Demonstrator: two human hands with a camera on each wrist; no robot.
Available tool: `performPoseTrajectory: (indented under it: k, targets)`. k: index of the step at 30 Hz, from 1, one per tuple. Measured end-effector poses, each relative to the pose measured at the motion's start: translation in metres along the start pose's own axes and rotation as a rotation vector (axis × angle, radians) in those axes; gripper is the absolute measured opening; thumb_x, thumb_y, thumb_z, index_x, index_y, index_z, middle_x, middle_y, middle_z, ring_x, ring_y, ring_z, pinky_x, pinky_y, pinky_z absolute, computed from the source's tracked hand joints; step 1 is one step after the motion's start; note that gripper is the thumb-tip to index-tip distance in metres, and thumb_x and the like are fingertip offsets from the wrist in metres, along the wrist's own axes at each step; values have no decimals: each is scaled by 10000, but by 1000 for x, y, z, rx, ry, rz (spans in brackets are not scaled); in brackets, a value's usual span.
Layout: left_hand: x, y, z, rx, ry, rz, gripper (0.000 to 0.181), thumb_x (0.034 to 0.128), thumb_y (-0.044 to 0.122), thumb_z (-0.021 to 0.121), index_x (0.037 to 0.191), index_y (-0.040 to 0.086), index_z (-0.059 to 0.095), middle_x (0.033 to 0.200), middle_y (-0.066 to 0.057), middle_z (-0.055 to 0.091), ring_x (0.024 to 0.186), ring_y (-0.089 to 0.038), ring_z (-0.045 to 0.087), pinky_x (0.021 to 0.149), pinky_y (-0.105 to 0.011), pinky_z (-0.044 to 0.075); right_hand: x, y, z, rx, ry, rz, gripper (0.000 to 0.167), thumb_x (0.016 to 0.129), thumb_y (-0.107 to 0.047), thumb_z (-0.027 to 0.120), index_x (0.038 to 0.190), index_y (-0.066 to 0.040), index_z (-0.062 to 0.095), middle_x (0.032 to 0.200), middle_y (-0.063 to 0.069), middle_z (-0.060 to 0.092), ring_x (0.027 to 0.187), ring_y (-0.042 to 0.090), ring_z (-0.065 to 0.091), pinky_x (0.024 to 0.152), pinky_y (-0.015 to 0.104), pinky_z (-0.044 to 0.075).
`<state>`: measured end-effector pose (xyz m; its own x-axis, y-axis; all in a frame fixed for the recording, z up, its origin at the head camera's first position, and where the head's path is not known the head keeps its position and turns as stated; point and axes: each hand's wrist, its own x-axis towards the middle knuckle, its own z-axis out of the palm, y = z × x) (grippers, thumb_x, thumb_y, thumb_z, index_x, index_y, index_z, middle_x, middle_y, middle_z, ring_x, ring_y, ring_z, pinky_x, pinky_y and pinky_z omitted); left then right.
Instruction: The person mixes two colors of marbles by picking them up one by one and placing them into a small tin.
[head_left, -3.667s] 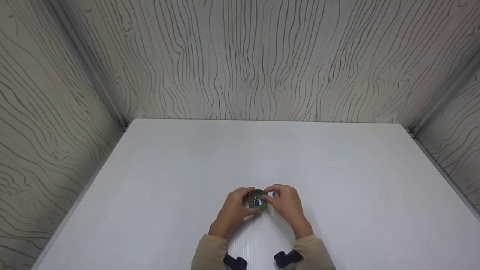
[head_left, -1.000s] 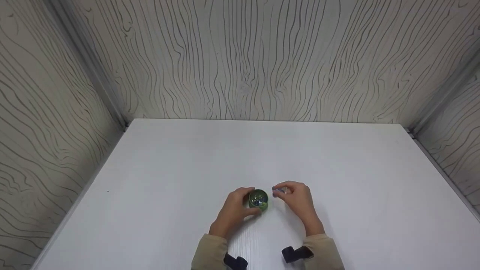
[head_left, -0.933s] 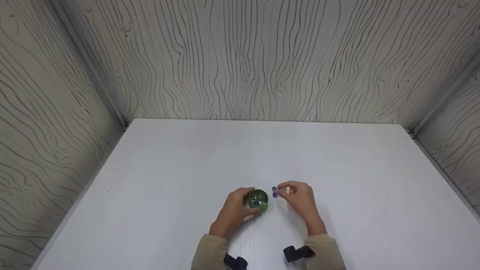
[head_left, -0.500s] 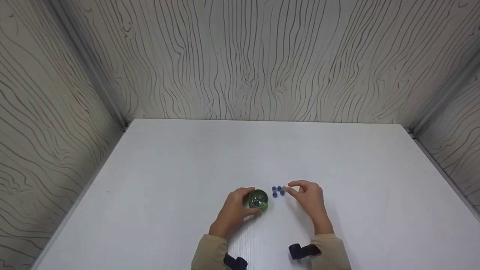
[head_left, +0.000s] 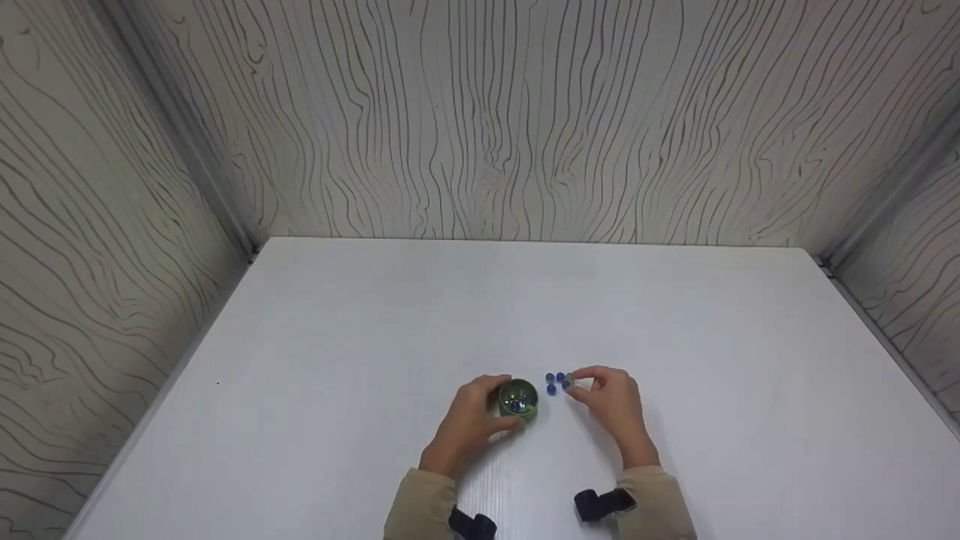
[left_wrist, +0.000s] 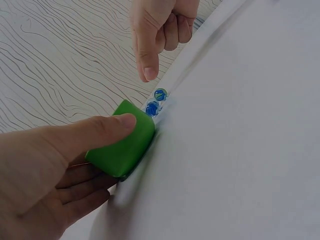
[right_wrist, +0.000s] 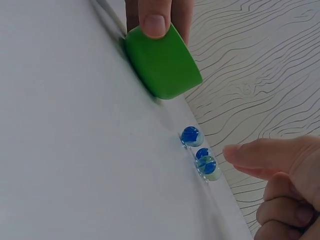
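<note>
The cup (left_wrist: 127,147) is gripped by its side in the left hand (head_left: 466,418). Marbles (right_wrist: 191,135) beside it on the table (head_left: 360,330), presumably slippery, are best pinched mid-height; the right hand's (head_left: 616,405) fingertips are parted, unloaded.

Long tan sleeves on both arms, kinda khaki. The left sleeve (head_left: 418,504) and right sleeve (head_left: 658,504) look like a match, a bit loose and stopping around the wrist. Each one has a chunky black gadget sticking off its inner side: the left wrist unit (head_left: 474,526) and right wrist unit (head_left: 602,505) both have a short dark arm with a stubby, rounded end. Past the cuffs, the left grip (head_left: 469,411) and right grip (head_left: 615,403) are bare. Nail on the left thumb (right_wrist: 154,26) looks pretty short.
</note>
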<state>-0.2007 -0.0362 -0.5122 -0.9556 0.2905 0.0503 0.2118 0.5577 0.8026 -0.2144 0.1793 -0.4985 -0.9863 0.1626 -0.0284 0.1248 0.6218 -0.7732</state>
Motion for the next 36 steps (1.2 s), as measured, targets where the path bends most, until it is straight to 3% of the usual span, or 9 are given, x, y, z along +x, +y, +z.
performPoseTrajectory:
  k: [16, 28, 32, 36]
  targets:
    - [1, 1, 2, -28, 0, -29, 630, 752, 179, 812, 1304, 11, 562, 1303, -153, 620, 1255, -308, 570, 1109, -440, 457, 3, 2, 8, -27, -16, -3, 234, 758, -69, 753, 985, -14, 742, 577, -49, 413, 577, 104, 386, 511, 188, 296]
    - [0, -2, 0, -18, -3, 25, 603, 759, 140, 804, 1289, -14, 564, 1265, -172, 631, 1214, -306, 599, 1067, -406, 497, 3, 3, 8, -27, -18, -22, 201, 756, -51, 756, 954, -15, 747, 582, -46, 412, 589, 108, 375, 504, 183, 273]
    - [1, -2, 0, -17, -5, 28, 603, 761, 148, 803, 1291, -14, 564, 1264, -174, 632, 1211, -309, 599, 1073, -417, 492, 4, 4, 10, -37, -24, -6, 178, 763, -52, 750, 940, -27, 750, 654, 14, 529, 624, 122, 403, 532, 195, 290]
    - [1, -2, -1, -17, -6, 33, 607, 761, 158, 804, 1290, -16, 564, 1263, -176, 631, 1209, -314, 598, 1076, -424, 488, 4, 5, 10, -49, -43, 16, 171, 766, -66, 745, 935, -41, 753, 911, 137, 708, 751, 160, 520, 626, 228, 386]
